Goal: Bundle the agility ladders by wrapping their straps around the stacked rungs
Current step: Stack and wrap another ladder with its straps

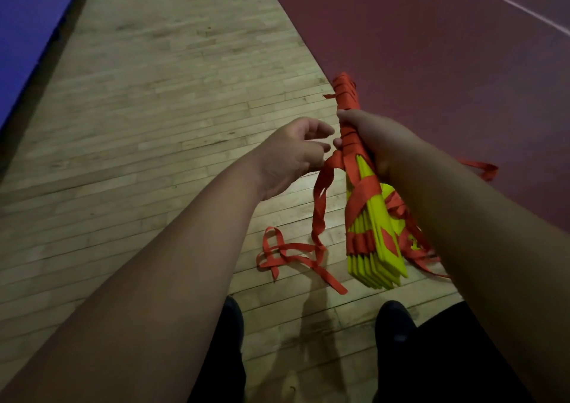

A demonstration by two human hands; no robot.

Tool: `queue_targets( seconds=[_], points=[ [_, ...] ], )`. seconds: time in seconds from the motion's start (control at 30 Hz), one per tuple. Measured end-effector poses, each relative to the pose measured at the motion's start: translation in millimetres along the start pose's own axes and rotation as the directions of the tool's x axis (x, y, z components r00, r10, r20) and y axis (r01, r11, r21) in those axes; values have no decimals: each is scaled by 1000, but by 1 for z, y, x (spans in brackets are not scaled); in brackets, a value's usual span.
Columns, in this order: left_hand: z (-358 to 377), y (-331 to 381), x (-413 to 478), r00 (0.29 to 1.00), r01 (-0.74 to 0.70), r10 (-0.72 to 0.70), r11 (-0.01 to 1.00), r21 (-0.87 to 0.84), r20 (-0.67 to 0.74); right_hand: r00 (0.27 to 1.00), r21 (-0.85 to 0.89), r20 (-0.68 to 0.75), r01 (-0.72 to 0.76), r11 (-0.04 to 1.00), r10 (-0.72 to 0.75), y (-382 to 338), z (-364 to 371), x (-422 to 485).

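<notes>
Nearest lens: two bare forearms reaching forward, dark shoes (393,322) and dark trousers below on the wood floor (154,125). Right hand (370,137) clamped around the stacked rungs (374,248), grip at the mid-upper part of the stack, fingers wrapped to the far side. Stack held off the floor, tilted, lower end splayed slightly, yellow edges fanned toward the camera. Upper end of the stack above the right hand fully covered by tight turns of red strap (345,91); looser diagonal turns crossing the yellow below the hand. Left hand (293,153) just left of the stack, fingers curled and partly parted, fingertips close to the strap where it leaves the bundle; actual pinch on the strap not resolvable, contact cannot be confirmed. Loose strap tail (317,214) hanging from beside the left hand down to the floor, ending in a tangled loop near the left shoe. More red strap trailing behind the right forearm onto the maroon floor area (431,63). Blue surface (27,32) along far left edge. Hands close together, not touching.
</notes>
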State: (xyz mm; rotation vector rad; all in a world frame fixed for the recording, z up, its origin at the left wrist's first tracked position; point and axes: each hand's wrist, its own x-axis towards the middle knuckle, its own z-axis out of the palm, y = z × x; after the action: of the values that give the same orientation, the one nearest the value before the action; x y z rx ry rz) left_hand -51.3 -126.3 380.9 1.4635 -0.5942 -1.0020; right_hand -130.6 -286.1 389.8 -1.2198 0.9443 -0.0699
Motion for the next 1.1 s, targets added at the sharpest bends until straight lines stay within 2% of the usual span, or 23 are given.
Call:
queue_targets(
  seconds=[0.13,0.33,0.47,0.57,0.67,0.83,0.97,1.1],
  points=[
    [7,0,-2,999,34,-37,996,-87,-27,1000,32,-1,2,999,-2,0,1,0],
    [8,3,-5,992,128,-127,990,-59,21,1000,43,-7,-30,999,31,-4,1,0],
    [9,9,-10,989,130,-133,990,57,59,1000,38,-15,-20,999,20,-4,-2,3],
    [6,13,-15,973,208,-216,972,109,77,1000,7,-6,-16,1000,17,-4,-4,2],
    [0,17,-19,966,208,-229,965,161,119,1000,-48,-9,1,999,-2,-2,-4,0],
    [-8,20,-21,964,191,-247,905,380,104,998,-74,-15,64,995,-65,-1,-1,0],
    [-6,18,-23,945,274,-324,862,427,47,999,-31,26,45,998,-44,-2,-3,1],
    [-2,16,-22,934,320,-356,854,409,14,993,162,120,-8,987,-12,-3,-8,0]
  ],
)
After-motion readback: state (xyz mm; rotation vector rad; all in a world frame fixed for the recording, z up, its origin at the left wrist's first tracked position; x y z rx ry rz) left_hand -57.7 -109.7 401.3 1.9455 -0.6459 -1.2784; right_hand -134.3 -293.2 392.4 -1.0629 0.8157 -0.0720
